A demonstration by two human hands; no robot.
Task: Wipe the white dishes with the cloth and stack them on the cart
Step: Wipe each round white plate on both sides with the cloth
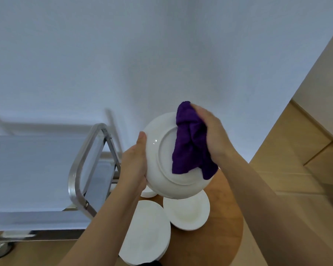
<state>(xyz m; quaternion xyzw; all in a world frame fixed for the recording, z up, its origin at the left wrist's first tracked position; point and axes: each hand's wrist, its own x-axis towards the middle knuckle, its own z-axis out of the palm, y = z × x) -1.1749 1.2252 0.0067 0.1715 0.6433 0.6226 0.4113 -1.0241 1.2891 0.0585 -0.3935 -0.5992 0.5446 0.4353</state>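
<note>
both hands (135,166) (210,135) gripping: left fingers curl round plate (161,150) rim, right press cloth (188,143) on underside.

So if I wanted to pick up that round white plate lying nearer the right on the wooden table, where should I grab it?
Probably by its raised rim, coming from the right. The round white plate lies flat and face up on the wooden table, and another white plate sits close on its left.
</note>
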